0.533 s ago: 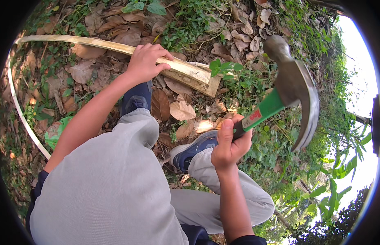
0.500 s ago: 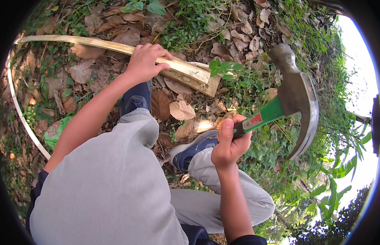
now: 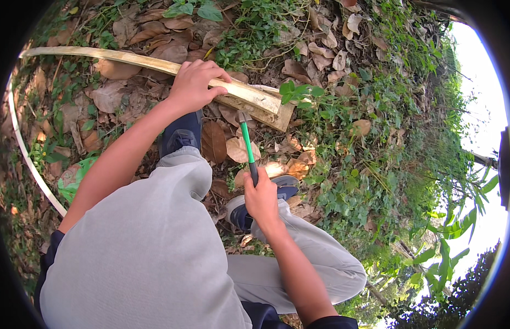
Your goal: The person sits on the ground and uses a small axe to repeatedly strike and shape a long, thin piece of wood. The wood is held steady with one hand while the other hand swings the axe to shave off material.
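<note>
My left hand (image 3: 197,85) is closed over a long pale wooden strip (image 3: 255,97), its thumb on the near side and the fingers over the top. Beneath the strip's right end lies a wider wooden board (image 3: 282,119), its end corner sticking out. In my right hand (image 3: 261,200) is a claw hammer (image 3: 248,143) with a green and black handle, gripped at the black end. The hammer's head sits low beside the near edge of the board; whether it touches the wood I cannot tell.
Dry brown leaves (image 3: 243,149) and green weeds (image 3: 255,49) cover the ground. A leafy sprig (image 3: 301,93) overhangs the board's right end. My shoes (image 3: 181,134) are close to the wood. A thin white curved strip (image 3: 27,148) arcs along the left.
The hammer has swung down and left, from raised at the right to beside the board. My right hand has moved left with it. My left hand stays on the wooden strip.
</note>
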The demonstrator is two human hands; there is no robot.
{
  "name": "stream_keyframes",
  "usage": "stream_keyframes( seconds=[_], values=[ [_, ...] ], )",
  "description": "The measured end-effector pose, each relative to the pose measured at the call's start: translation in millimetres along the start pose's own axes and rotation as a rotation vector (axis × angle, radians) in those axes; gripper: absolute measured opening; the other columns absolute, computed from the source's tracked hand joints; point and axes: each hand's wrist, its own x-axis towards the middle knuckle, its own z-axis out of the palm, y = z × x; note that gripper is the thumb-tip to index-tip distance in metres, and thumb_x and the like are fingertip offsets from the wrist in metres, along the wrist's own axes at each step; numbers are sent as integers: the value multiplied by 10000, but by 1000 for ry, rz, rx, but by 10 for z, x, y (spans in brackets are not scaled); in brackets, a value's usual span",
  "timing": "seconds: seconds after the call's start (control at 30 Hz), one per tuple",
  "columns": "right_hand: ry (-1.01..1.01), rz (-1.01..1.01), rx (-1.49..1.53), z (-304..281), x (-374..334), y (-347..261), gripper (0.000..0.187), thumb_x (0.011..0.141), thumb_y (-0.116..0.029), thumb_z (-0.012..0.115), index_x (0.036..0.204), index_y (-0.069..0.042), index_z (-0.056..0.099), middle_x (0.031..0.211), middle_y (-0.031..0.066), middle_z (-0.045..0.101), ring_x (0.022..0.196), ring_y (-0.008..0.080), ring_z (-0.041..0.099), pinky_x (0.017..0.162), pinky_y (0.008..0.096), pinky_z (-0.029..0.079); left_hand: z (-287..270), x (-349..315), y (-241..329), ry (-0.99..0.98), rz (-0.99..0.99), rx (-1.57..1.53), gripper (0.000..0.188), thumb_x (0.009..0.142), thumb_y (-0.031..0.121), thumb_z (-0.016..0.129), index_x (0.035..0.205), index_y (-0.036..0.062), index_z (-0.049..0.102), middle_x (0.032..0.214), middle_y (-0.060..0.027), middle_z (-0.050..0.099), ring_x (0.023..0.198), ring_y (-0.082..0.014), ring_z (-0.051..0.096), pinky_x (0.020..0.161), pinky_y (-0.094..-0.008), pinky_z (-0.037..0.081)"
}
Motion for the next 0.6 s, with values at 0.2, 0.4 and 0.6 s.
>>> stream_keyframes(
  seconds=[0.2,0.4,0.6],
  values=[
    [97,-155,121,-247,-109,-287,222,1038,-247,649,1037,-27,623,721,177,672,646,357,679,606,453,496,-14,-13,7,-16,-14,4,237,869,354,796,1082,250,775,1051,34,671,1089,-201,587,977,-384,383],
    [418,-422,458,-544,-95,-257,179,1059,-156,613,960,-11,580,617,33,567,505,108,518,485,300,392,-25,-56,53,-36,-13,-9,231,879,332,788,1087,234,769,1071,29,664,1096,-208,577,985,-377,376],
    [170,-134,29,-342,307,70,273,1040,-257,593,978,9,577,736,283,633,719,523,634,642,555,476,-37,-5,36,-41,-27,-4,229,880,324,789,1088,230,767,1082,26,658,1103,-209,571,992,-374,373]
  ],
)
